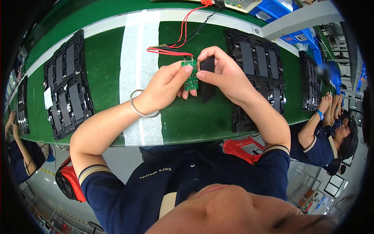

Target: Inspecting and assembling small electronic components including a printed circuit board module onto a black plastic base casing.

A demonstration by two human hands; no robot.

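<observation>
Green circuit board (190, 80) is sitting between your left thumb, on its face, and the fingers behind; left hand (165, 84) is pinching it. Your right hand (230, 78) is pinching the flat black pack (207, 87) just beside it. Red leads (170, 52) are reaching the board's top edge.

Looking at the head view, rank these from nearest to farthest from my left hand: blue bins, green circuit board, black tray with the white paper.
1. Green circuit board: held in your left hand.
2. Black tray with the white paper: off to the left.
3. Blue bins: at the upper right.
</observation>
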